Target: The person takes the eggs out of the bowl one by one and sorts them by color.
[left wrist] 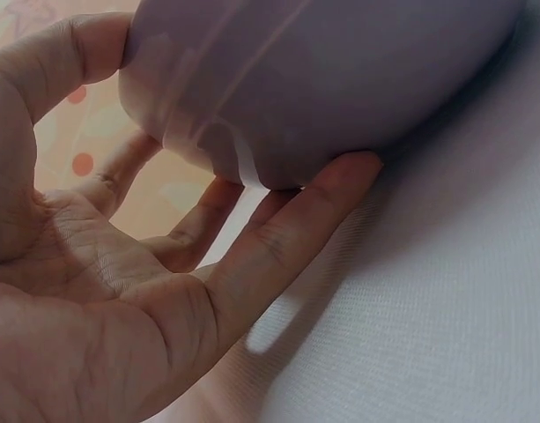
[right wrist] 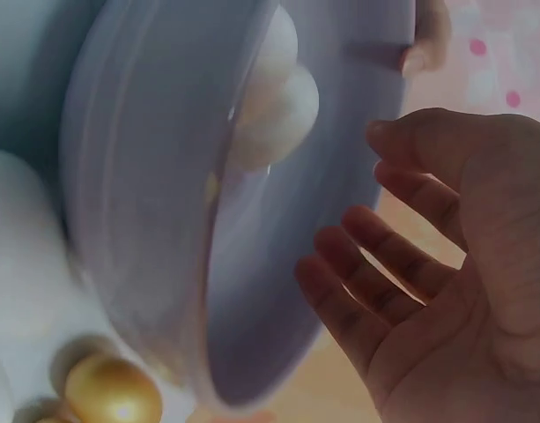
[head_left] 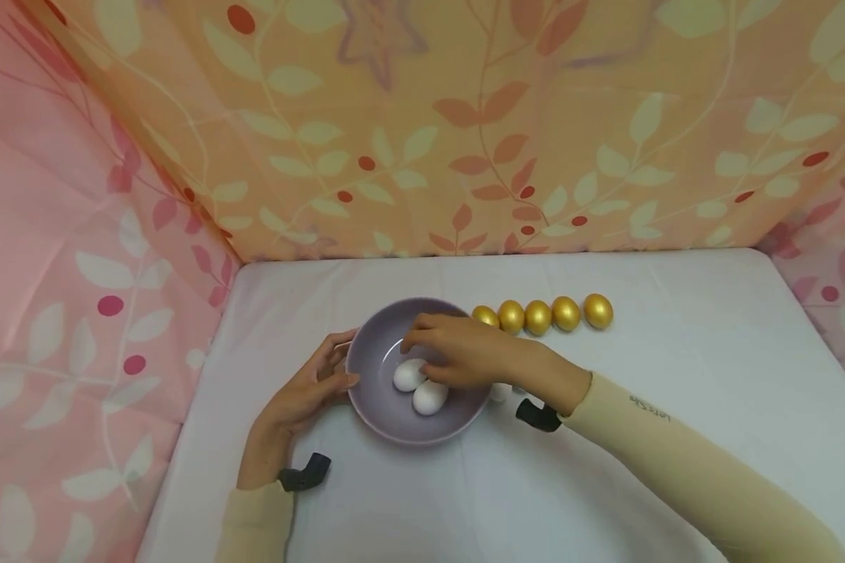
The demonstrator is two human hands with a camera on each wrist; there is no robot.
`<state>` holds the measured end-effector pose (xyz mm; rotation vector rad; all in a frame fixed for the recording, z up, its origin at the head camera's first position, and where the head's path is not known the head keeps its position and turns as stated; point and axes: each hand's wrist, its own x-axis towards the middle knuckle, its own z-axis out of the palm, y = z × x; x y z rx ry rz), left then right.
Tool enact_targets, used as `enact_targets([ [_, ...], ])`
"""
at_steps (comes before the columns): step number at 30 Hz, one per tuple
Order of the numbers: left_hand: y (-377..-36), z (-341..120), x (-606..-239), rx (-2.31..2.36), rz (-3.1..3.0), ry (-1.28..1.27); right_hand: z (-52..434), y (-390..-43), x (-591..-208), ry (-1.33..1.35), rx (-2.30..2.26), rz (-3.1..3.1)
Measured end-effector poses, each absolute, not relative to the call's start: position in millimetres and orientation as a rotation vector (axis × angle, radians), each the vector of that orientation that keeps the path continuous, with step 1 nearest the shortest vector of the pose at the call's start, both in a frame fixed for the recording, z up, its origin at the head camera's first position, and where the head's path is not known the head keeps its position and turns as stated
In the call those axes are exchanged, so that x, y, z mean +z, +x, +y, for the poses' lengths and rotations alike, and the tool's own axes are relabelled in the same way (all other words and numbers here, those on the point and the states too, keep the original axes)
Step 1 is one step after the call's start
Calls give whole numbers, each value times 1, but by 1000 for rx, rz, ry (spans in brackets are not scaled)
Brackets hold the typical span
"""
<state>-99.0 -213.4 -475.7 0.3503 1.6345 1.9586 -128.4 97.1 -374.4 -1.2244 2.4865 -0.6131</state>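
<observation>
A lilac bowl (head_left: 387, 426) stands on the white table, with two white eggs (head_left: 430, 398) lying together inside it. My left hand (head_left: 303, 395) grips the bowl at its left side, thumb on the rim. In the left wrist view, its fingers (left wrist: 270, 247) spread against the outer wall and low toward the base. Over the bowl hovers my right hand (head_left: 465, 348), its fingers loosely bent and apart. Nothing lies between those fingers (right wrist: 340, 264) in the right wrist view, and the eggs (right wrist: 292, 106) sit beyond the near rim.
Several golden eggs (head_left: 538, 317) form a row behind and right of the bowl. A white object (head_left: 500, 392) beside the bowl's right side is partly hidden by my right wrist. Patterned cloth (head_left: 408, 156) hangs along the table's back edge and both sides.
</observation>
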Motion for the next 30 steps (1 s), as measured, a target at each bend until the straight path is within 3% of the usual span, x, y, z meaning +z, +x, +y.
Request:
enact_targets([
  [30,-102,-216,-474,1917,1657,370,46,-139,-387,-1337,-229,2292],
])
